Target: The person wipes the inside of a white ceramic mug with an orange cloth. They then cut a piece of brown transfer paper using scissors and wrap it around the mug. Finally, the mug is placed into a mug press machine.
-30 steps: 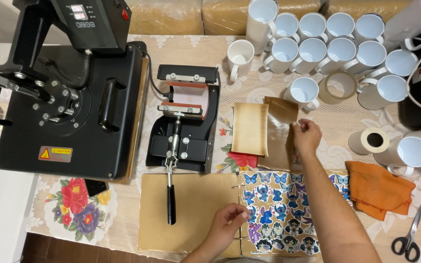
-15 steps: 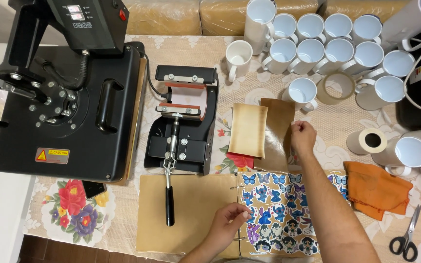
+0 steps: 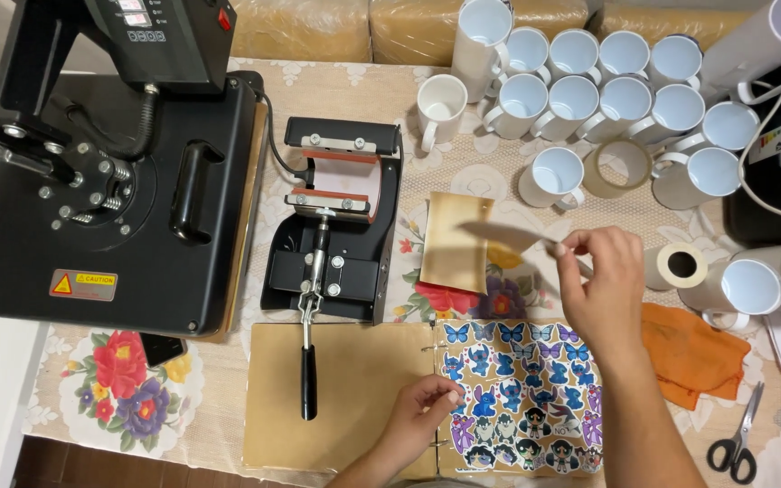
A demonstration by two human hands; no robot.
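My right hand (image 3: 600,280) pinches a sheet of brown paper (image 3: 506,237) at its right end and holds it lifted, edge-on, above the table. Just left of it a second brown sheet (image 3: 452,244) lies flat on the flowered cloth. My left hand (image 3: 428,408) rests with its fingertips on the left edge of a printed sheet of cartoon stickers and butterflies (image 3: 519,398), beside a tan board (image 3: 345,398). A black mug press (image 3: 336,237) with a long handle stands just above the board.
A large black flat heat press (image 3: 110,181) fills the left. Several white mugs (image 3: 625,90) cluster at the back right, with tape rolls (image 3: 618,168) among them. An orange cloth (image 3: 691,354) and scissors (image 3: 739,445) lie at the right. A phone (image 3: 163,347) peeks from under the press.
My right hand has lifted one brown sheet off the table and swung it up and to the right. My left hand stays on the sticker sheet's edge.
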